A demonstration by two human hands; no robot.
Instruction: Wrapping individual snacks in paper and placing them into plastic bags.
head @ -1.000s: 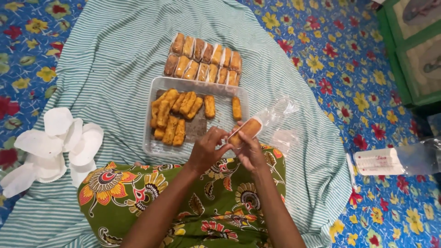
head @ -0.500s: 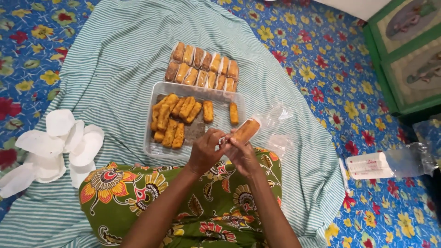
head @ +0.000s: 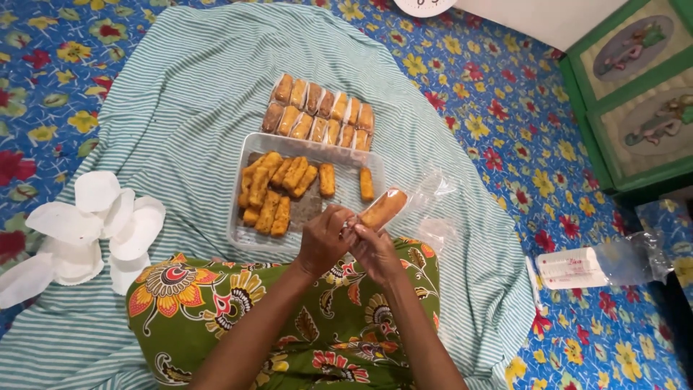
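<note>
My left hand (head: 323,242) and my right hand (head: 376,250) meet over my lap, both pinching the near end of a fried roll in a clear plastic wrapper (head: 383,208). The roll points up and to the right, just over the front right corner of a clear plastic tray (head: 346,198). Several unwrapped golden fried rolls (head: 278,189) lie in that tray. Beyond the tray, two rows of wrapped rolls (head: 321,115) rest on the striped teal cloth (head: 180,108).
Loose clear wrappers (head: 437,189) lie right of the tray. A pile of white paper pieces (head: 94,224) sits at the left. A white packet with clear plastic (head: 577,269) lies on the blue floral floor mat at right. A green cabinet (head: 635,94) stands at the far right.
The wrapped roll has stayed between both hands and tilted slightly; my fingers have shifted along its near end. The view has moved a little.
</note>
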